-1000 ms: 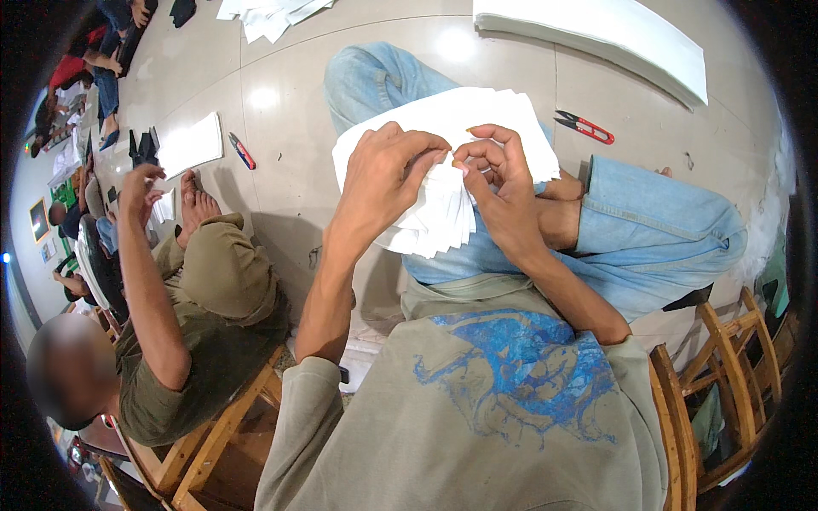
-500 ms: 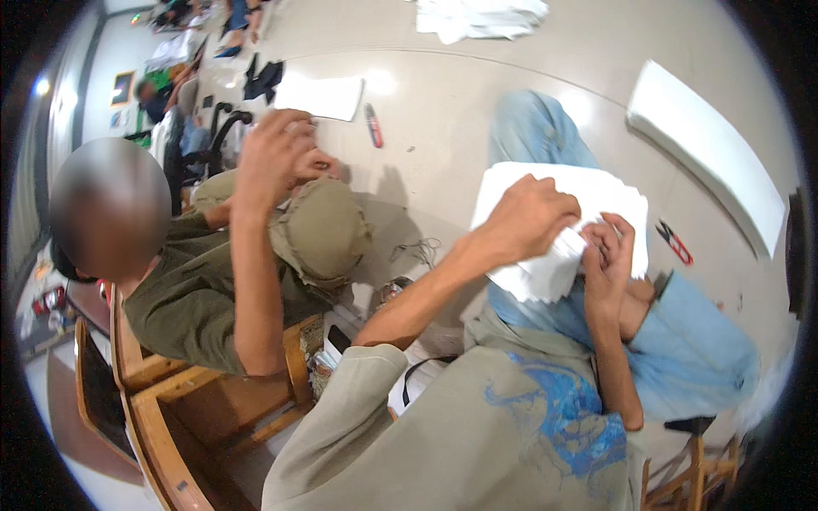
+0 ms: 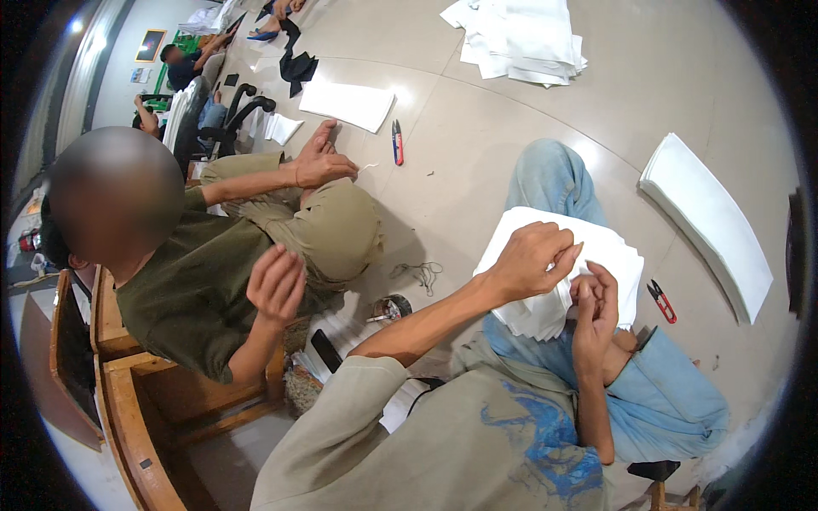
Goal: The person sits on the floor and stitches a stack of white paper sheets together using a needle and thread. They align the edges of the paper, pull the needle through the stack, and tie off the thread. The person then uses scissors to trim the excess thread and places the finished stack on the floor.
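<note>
A stack of white flat pieces, paper or cloth, rests on my lap over light-blue jeans. My left hand is closed in a pinch above its middle; whatever its fingertips hold is too small to make out. My right hand is just to the right and lower, fingers curled at the stack, what they grip hidden. Red-handled thread snips lie on the floor to my right.
A co-worker in olive clothes sits close at my left, beside wooden frames. More snips, white piles, a long white stack, a round tin and a phone lie around.
The view has swung left, bringing the co-worker further into sight. My hands have drawn slightly apart over the stack. The co-worker's hands have shifted position, one lower toward me.
</note>
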`<state>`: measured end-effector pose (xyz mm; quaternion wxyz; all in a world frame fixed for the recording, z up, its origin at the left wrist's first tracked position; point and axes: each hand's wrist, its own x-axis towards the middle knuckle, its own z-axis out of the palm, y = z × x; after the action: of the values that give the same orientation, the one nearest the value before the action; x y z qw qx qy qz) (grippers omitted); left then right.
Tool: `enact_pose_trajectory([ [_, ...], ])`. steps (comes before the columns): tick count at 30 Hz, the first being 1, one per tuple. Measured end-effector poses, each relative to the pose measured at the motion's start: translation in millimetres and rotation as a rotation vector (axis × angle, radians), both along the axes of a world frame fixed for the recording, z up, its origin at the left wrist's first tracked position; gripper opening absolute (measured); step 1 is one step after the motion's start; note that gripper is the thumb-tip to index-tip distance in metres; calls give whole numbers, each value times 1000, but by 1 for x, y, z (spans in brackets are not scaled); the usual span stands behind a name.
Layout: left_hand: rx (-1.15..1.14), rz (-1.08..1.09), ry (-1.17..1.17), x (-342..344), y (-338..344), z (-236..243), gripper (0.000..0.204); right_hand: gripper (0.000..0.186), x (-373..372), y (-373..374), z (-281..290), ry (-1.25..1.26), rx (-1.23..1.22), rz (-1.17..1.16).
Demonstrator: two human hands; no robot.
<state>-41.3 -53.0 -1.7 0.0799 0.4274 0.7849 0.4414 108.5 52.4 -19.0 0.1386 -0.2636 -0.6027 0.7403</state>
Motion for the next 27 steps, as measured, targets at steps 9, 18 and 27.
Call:
enact_pose_trajectory([
  [9,13,-62,89,-2,-3,2,22,32,-20,4,-5,-70,612,39],
  [18,-180,-28,170,6,1,4,40,20,-19,5,-25,-6,411,-89],
  [27,-335,-34,138,19,1,15,30,46,-9,9,-17,-29,323,-20],
])
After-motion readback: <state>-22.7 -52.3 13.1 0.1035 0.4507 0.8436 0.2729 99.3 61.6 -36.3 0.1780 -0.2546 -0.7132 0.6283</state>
